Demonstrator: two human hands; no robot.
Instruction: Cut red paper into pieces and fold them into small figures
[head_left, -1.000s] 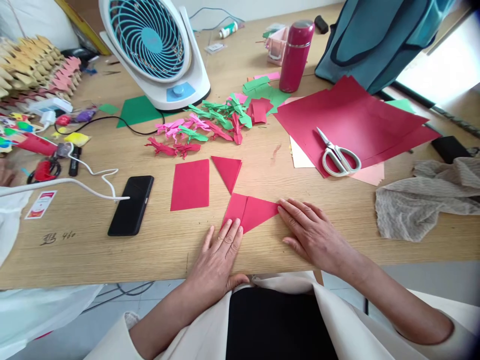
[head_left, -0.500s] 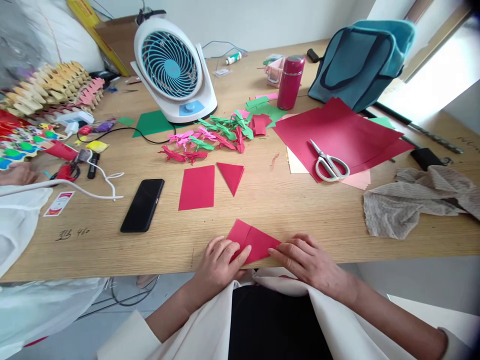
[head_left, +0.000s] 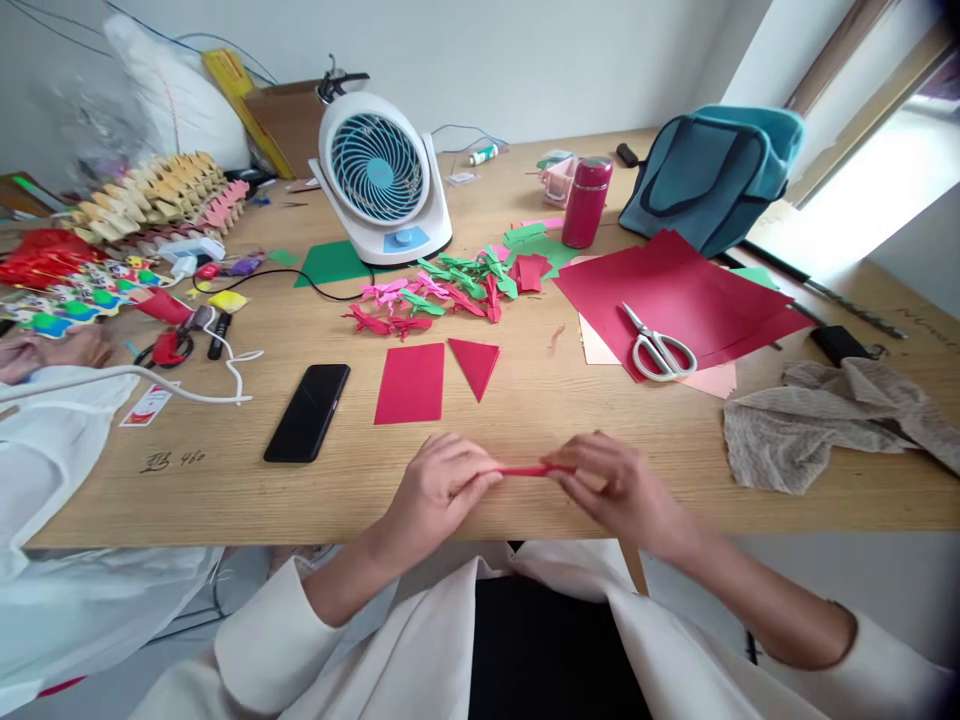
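Observation:
A piece of red paper point(head_left: 526, 471) is held up near the table's front edge and seen edge-on as a thin strip. My left hand point(head_left: 442, 490) pinches its left end between thumb and fingers. The right end is gripped by my right hand point(head_left: 619, 490), which is slightly blurred. Beyond the hands, a red rectangle of paper point(head_left: 409, 384) and a folded red triangle point(head_left: 475, 367) lie flat on the wooden table point(head_left: 300, 510). Farther back sits a pile of folded pink, green and red paper pieces point(head_left: 450, 285).
A black phone point(head_left: 307, 412) lies at the left. White scissors point(head_left: 660, 350) rest on large red sheets point(head_left: 720, 310) at the right, near a beige cloth point(head_left: 810, 430). A fan point(head_left: 382, 175), red flask point(head_left: 588, 203) and teal bag point(head_left: 697, 190) stand behind. Another person's hand point(head_left: 60, 350) is far left.
Both hands have lifted the red paper from the table edge and turned it edge-on. The right hand now grips its end. The view has tilted up a little.

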